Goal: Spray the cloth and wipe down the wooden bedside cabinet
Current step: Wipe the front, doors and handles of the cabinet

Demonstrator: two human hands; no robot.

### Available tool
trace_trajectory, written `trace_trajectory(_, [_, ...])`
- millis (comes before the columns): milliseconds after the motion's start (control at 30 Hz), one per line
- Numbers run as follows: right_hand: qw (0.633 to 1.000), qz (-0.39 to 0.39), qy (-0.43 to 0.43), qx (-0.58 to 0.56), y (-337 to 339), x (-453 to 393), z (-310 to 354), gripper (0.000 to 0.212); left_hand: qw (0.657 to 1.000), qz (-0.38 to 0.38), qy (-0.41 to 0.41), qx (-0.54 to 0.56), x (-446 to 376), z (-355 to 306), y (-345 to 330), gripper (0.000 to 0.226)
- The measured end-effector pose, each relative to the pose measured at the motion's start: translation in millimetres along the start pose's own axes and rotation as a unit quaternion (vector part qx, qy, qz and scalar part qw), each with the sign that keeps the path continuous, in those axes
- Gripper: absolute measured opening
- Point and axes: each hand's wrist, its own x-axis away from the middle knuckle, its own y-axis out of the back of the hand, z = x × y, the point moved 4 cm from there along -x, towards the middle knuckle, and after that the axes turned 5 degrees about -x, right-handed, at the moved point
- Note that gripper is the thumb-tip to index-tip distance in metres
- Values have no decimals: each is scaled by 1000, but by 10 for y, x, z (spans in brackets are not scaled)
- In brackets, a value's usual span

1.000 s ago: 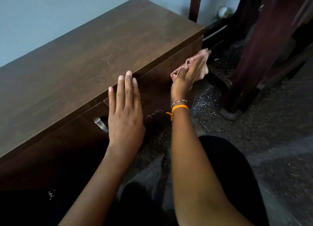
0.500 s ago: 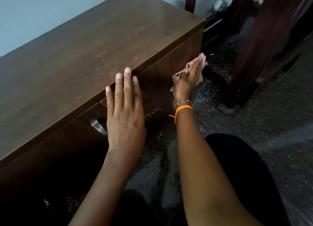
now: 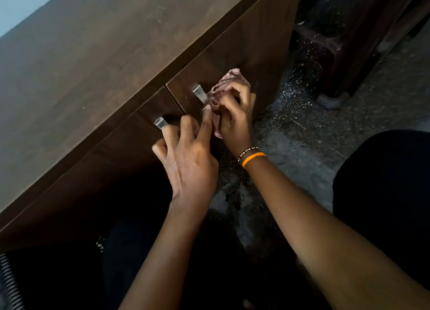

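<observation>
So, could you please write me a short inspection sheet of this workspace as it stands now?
Surface: wooden cabinet, top scuffed with pale marks.
Job's things: pink cloth bunched against the door front beside the right metal handle; no spray bottle seen.
Clutter: pale specks on the floor.
Grippers: right hand grips the cloth; left hand, fingers curled, by the left handle, index touching the cloth.
Cables: nothing seen.
Surroundings: dark furniture leg.
</observation>
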Motion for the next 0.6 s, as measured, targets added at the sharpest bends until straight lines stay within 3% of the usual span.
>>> trace_trajectory(400, [994, -89, -16, -56, -142, 149, -88, 16, 999, 32, 27, 15, -5, 60, -172, 68])
trace_trajectory(500, [977, -136, -127, -106, -435, 415, -390, 24, 999, 39, 17, -5, -18, 42, -181, 61])
trace_trajectory(600, [920, -172, -312, -164, -567, 634, -771, 50, 998, 68, -3, 12, -52, -50, -133, 69])
